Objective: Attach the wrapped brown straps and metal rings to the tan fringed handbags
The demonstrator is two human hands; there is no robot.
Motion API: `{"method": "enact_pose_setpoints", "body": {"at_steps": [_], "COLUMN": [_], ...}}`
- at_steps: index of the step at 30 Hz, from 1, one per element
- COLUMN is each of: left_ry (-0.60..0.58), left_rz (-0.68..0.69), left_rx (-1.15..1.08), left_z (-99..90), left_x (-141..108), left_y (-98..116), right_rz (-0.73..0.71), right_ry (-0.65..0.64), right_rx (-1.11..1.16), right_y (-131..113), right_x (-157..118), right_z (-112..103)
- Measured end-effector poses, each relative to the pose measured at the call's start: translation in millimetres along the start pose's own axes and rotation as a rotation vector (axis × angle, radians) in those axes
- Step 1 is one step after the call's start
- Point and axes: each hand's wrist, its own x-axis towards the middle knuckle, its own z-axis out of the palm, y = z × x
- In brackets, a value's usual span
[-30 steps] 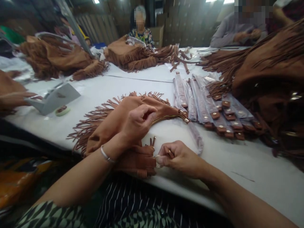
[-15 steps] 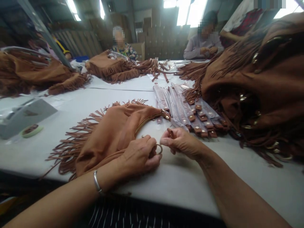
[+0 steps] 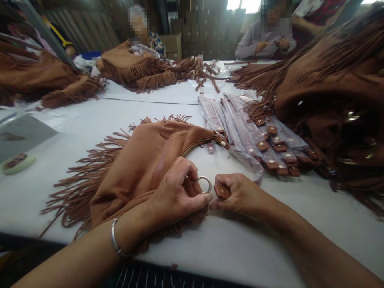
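Note:
A brown fringed bag (image 3: 135, 160) lies on the white table (image 3: 240, 248) in front of me. My left hand (image 3: 180, 192) is closed on the bag's near end, its thumb and fingers about a metal ring (image 3: 205, 184) fixed there. Just right of the ring, my right hand (image 3: 240, 194) is closed around a brown strap end (image 3: 222, 191) with a small metal stud. The strap end and the ring are close but apart. At the bag's far end, a plastic-wrapped strap (image 3: 247, 162) runs from the other metal fitting (image 3: 220, 138) toward my right hand.
Several plastic-wrapped straps (image 3: 240, 124) lie beyond my right hand. A heap of brown fringed bags (image 3: 327, 92) rises at the right, with more bags (image 3: 129, 64) at the back. A tape roll (image 3: 18, 163) sits at the left. Co-workers (image 3: 267, 36) are across the table.
My left hand has turned, showing more of the ring between thumb and fingers. My right hand has lowered, and the strap end's stud now faces me. The view has tilted down.

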Motion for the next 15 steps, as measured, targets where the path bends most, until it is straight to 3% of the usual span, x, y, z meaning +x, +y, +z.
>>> {"method": "enact_pose_setpoints", "body": {"at_steps": [2, 7, 9, 11, 15], "left_ry": [0.016, 0.012, 0.002, -0.018, -0.02], "left_rz": [0.013, 0.032, 0.0, -0.037, -0.048], "left_rx": [0.027, 0.039, -0.016, -0.058, -0.039], "left_z": [0.5, 2.3, 2.9, 3.4, 4.1], "left_x": [-1.1, -3.7, -4.4, -4.8, -5.2], "left_y": [0.2, 1.4, 2.5, 3.8, 5.0], "right_rz": [0.032, 0.005, -0.002, -0.006, -0.06], "right_ry": [-0.071, -0.384, -0.437, -0.398, -0.157], "right_rx": [0.06, 0.214, 0.237, 0.221, 0.25], "right_y": [-3.1, -3.3, -1.9, -1.6, -5.1], "right_x": [-2.0, -8.7, -10.5, -10.8, -7.1], "right_z": [-4.6, -23.2, -26.8, -25.6, -12.9]}}
